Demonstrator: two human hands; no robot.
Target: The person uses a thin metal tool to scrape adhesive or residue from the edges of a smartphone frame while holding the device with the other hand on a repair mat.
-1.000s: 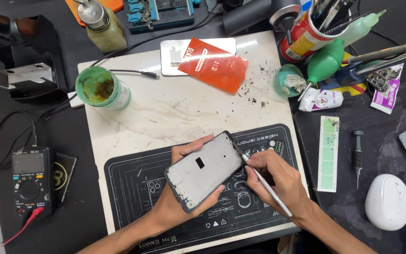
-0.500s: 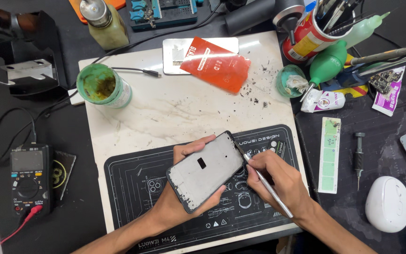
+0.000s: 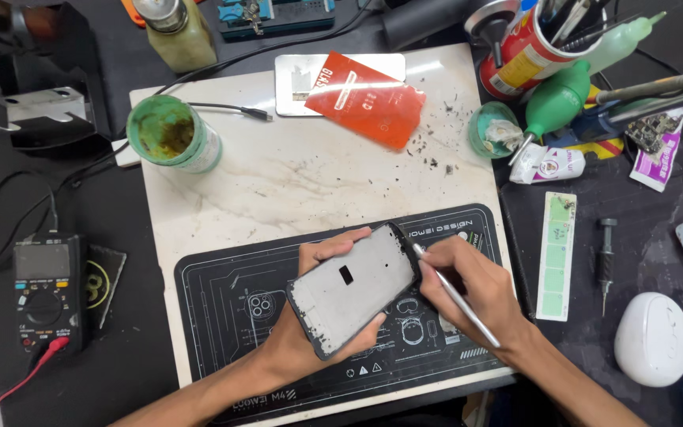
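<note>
My left hand (image 3: 310, 336) grips the grey phone frame (image 3: 353, 289), tilted above the black mat (image 3: 215, 316). My right hand (image 3: 476, 289) pinches a thin metal tool (image 3: 456, 296), tip at the frame's upper right edge; bare marble slab (image 3: 318, 174) lies beyond.

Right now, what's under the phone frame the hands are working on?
The left hand cradles the grey phone frame from beneath, above a black printed work mat. The right hand puts a thin metal tool to its edge. The mat beneath it is hidden.
</note>
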